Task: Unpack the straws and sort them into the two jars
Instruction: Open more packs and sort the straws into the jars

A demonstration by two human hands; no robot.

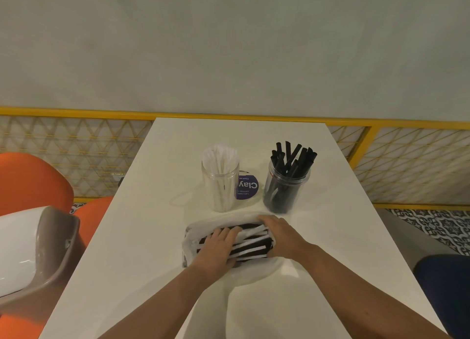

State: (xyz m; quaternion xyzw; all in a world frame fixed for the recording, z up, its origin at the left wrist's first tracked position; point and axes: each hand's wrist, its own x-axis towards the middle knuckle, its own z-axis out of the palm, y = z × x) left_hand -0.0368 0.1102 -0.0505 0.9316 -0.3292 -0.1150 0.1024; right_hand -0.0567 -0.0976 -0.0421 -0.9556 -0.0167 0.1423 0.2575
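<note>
Left hand lay flat, fingers spread, on mixed straws in the bag; right hand apparently gripped the bag's end.

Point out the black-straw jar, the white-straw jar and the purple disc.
Black-straw jar (282,201): head view, clear side wall.
White-straw jar (221,194): head view, clear side wall.
Purple disc (250,187): head view, printed face.

bench: white
left jar straws: white
right jar straws: black
bagged straws: black and white mixed
round label: purple
chair: orange
railing: yellow lattice
</note>
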